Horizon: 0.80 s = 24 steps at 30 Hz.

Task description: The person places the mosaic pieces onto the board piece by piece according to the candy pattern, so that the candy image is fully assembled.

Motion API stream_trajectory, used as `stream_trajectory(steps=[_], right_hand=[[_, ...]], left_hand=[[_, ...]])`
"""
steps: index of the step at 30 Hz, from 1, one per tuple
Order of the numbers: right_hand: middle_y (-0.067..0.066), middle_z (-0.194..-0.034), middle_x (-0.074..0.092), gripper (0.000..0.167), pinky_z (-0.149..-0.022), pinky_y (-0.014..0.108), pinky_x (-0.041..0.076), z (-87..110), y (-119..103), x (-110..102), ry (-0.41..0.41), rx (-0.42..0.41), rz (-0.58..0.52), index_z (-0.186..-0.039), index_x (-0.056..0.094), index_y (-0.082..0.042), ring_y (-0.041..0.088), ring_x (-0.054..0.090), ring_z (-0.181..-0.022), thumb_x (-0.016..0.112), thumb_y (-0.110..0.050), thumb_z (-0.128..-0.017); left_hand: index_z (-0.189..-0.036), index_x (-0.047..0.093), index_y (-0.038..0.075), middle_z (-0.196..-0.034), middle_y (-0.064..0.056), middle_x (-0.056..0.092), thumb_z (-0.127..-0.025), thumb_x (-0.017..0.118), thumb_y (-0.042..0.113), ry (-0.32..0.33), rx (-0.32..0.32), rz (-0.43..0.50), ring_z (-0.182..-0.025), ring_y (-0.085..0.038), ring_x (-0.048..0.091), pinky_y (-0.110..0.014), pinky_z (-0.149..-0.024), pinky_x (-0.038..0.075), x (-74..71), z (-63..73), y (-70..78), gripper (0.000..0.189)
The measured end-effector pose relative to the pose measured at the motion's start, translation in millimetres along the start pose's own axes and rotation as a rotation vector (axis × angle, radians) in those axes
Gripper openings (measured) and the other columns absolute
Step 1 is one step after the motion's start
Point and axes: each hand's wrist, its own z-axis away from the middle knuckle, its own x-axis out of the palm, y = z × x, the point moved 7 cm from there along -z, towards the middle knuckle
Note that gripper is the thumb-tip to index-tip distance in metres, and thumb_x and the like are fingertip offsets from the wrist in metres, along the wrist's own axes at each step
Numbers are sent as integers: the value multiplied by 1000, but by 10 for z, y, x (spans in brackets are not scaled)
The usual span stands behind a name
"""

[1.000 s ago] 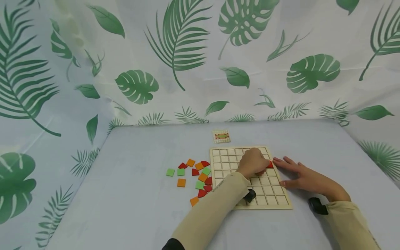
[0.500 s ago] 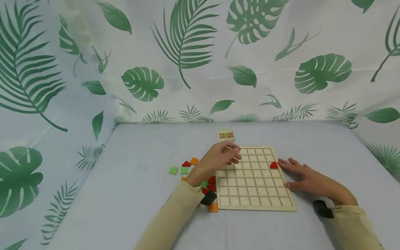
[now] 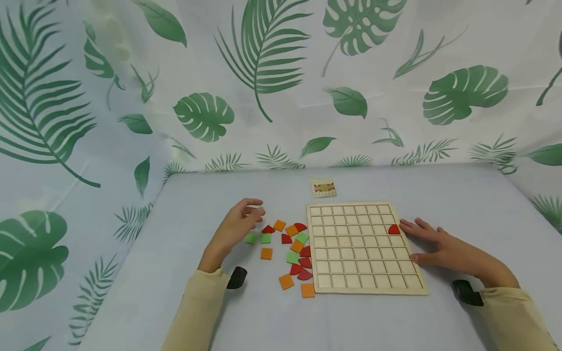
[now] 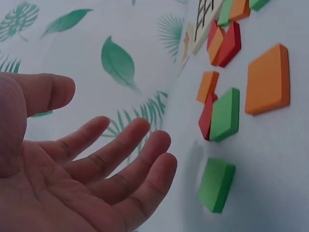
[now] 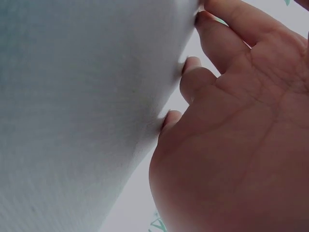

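My left hand [image 3: 234, 226] hovers over the table at the left end of a scatter of flat tiles, its fingers loosely bent and holding nothing. In the left wrist view a green square tile [image 4: 216, 184] lies nearest those fingers. Orange squares [image 3: 266, 253], green squares and red quarter-round tiles [image 3: 305, 275] lie between that hand and a wooden grid board [image 3: 351, 248]. One red quarter-round tile [image 3: 393, 229] sits in a cell at the board's right edge. My right hand [image 3: 452, 251] rests beside that edge, fingers extended, fingertips touching the board's side.
A small card [image 3: 323, 188] printed with a coloured grid pattern lies behind the board. Some tiles touch the board's left edge. A leaf-printed curtain [image 3: 281, 87] rises along the table's back and left side.
My left hand has left the red quarter-round tile on the board and moved left, past the loose tiles. My right hand stays at the board's right edge. The head view has shifted slightly.
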Motion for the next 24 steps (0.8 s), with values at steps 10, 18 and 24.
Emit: stream_trajectory(steps=[10,18,24], right_hand=[[37,-170,9,91,-116,75,-16,61,46,-2,3,9,-25,-166,31,1,59,-9,-156,82,-20,-94],[37,-171,8,91,-117,74,-15,56,52,-33,9,14,0,-166,32,0,61,-7,-155,83,-23,-94],[32,-172,15,89,-118,73,-14,21,10,-13,5,0,-3,-165,34,0,52,-7,-159,82,-23,-94]], left_hand=[[-149,59,9,-134,-11,67,-109,64,30,-50,0,-100,-121,-29,62,-50,-104,51,99,-124,-229,46],[-135,67,5,-128,-11,62,-103,72,20,-131,72,-379,-120,-30,55,-50,-106,48,266,-277,-150,36],[-124,68,11,-122,-10,58,-99,78,16,-200,31,-560,-116,-30,50,-49,-99,49,316,-390,-119,28]])
